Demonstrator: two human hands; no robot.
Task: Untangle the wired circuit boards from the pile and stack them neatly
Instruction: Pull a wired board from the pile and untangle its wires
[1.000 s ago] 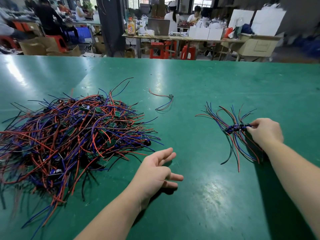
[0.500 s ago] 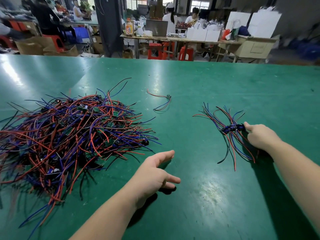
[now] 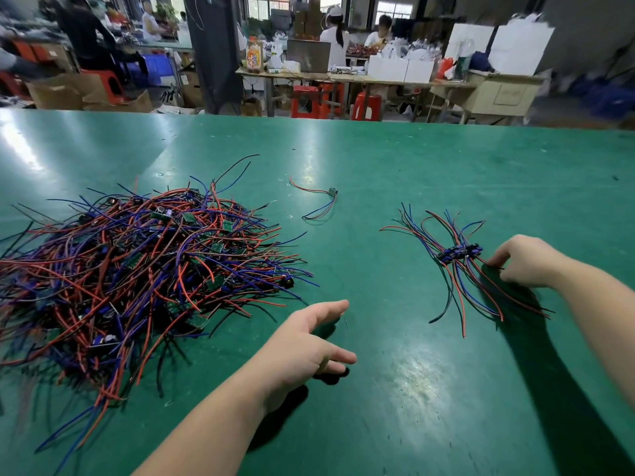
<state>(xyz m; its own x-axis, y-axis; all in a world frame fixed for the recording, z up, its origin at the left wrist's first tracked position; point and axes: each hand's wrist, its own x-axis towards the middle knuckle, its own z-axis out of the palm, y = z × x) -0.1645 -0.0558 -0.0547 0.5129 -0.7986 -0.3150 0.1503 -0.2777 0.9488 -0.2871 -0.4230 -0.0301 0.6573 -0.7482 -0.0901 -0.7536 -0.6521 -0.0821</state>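
A big tangled pile of wired circuit boards [image 3: 137,269], with red, blue and black leads and small green boards, covers the left of the green table [image 3: 412,159]. On the right lies a small stack of boards [image 3: 458,252], its wires fanning out to both sides. My right hand [image 3: 525,266] lies just right of that stack. Its loosely curled fingertips rest on the stack's wires, a little apart from the boards. My left hand [image 3: 309,345] hovers open with fingers spread, just off the pile's near right edge, and holds nothing.
One loose wired board [image 3: 331,192] lies alone on the table between the pile and the stack, farther back. Beyond the table's far edge are other work tables, red stools, cartons and seated people.
My right hand has let go of the stacked boards it pinched and drawn back slightly to the right. My left hand has stayed open by the pile, shifting only a little.
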